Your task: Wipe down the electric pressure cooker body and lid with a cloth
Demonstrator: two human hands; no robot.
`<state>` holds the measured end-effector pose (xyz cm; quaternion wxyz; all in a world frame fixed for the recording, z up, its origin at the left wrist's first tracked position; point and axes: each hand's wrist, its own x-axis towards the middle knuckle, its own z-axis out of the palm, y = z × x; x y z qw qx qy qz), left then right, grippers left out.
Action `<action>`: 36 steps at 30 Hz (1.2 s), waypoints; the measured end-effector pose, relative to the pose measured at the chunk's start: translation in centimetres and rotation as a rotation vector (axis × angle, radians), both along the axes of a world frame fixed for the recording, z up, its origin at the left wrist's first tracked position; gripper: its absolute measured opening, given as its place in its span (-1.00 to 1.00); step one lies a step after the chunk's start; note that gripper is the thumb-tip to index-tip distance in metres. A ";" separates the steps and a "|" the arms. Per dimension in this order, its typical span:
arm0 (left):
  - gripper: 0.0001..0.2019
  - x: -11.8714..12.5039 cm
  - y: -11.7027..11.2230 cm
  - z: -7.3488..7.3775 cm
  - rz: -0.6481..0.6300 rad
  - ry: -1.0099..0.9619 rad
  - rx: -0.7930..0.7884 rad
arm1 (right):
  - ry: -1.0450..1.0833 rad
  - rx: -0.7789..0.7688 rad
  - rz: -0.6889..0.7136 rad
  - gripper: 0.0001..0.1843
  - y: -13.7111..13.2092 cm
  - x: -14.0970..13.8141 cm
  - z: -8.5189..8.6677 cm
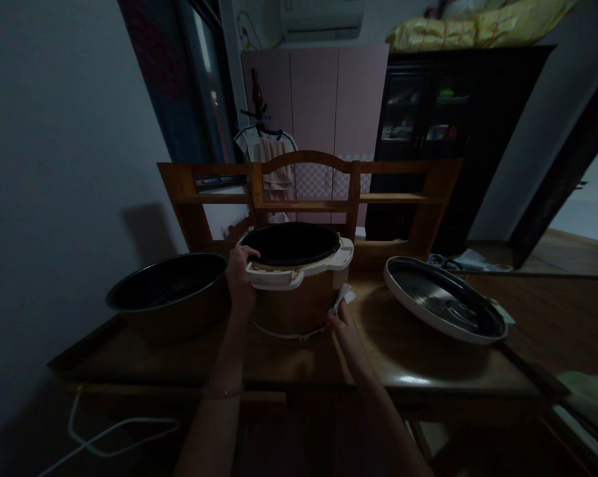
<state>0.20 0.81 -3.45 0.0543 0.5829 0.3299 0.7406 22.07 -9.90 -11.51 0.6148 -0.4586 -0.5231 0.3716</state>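
Observation:
A round cooker body (293,305) with a white rim and a dark inside stands on the wooden desk in front of me. My left hand (242,278) grips its rim at the left, fingers curled over the edge beside the white front handle. In my right hand (344,322) is a white cloth or tissue (345,297), pressed against the cooker's right side. A dark inner pot (174,291) sits to the left of the cooker. On the right lies the cooker's lid (442,298), its metal inner side facing up and tilted.
Behind the cooker, a wooden shelf (306,159) rises from the back of the desk (378,358). A white cord (124,421) hangs at the desk's left front. The wall (55,199) is close on the left. Pale fabric (589,397) lies at the lower right.

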 end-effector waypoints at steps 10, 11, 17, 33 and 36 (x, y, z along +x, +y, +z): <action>-0.55 -0.1 0.0 -0.2 0.016 0.028 0.007 | -0.067 -0.050 -0.041 -0.11 -0.3 -1.1 -3.1; -0.55 -0.2 0.0 -0.2 0.016 0.030 0.010 | -0.070 -0.059 -0.031 -0.12 0.0 -0.9 -3.5; -0.55 -0.2 -0.2 0.0 0.029 0.048 -0.003 | -0.146 -0.062 -0.014 -0.17 0.6 0.2 -3.0; -0.52 -0.1 -0.1 0.0 0.020 0.019 -0.023 | -0.372 0.083 -0.060 0.02 -1.7 -1.4 -1.7; -0.52 -0.1 0.0 -0.1 0.022 0.015 -0.028 | -0.355 0.081 -0.053 0.01 -1.5 -1.2 -2.2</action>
